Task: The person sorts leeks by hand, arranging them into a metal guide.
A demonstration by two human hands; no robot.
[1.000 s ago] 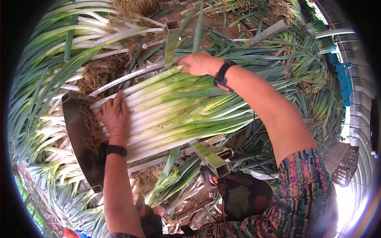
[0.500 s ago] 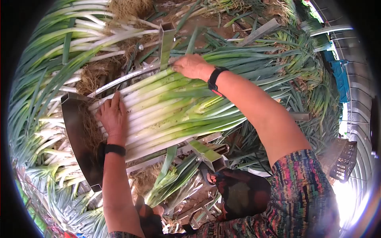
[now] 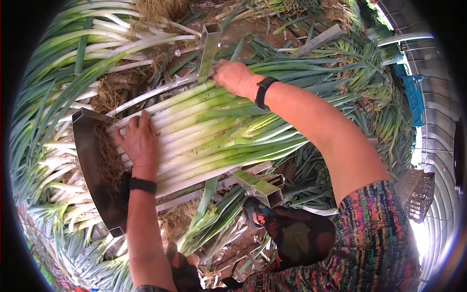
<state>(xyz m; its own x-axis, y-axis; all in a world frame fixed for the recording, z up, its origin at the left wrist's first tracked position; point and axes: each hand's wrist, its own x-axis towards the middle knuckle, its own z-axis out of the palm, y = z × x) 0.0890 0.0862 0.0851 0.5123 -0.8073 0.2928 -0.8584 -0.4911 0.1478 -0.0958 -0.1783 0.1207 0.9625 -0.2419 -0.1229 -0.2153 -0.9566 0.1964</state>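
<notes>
A row of leeks (image 3: 189, 131) lies side by side across a metal rack, white ends to the left and green leaves to the right. My left hand (image 3: 139, 145) rests on the white shafts near the roots, fingers stretched out and a little apart. Up at the row's far edge, my right hand (image 3: 234, 78) has its fingers curled over the outermost leek, beside an upright metal post (image 3: 210, 46). The fingertips there are partly hidden. The roots meet a curved dark metal plate (image 3: 97, 168) at the left end of the rack.
More leeks (image 3: 53, 92) are heaped on the left, with a root clump (image 3: 160, 9) at the top. A second metal post (image 3: 262, 191) stands at the near side. Loose leeks (image 3: 209, 219) lie below it. Blue crates (image 3: 413, 100) and a dark crate (image 3: 419, 194) are at the right.
My left hand has shifted slightly right along the shafts, its fingers a bit more spread. My right hand stays at the far edge with its wrist turned slightly. The view has moved a little.
</notes>
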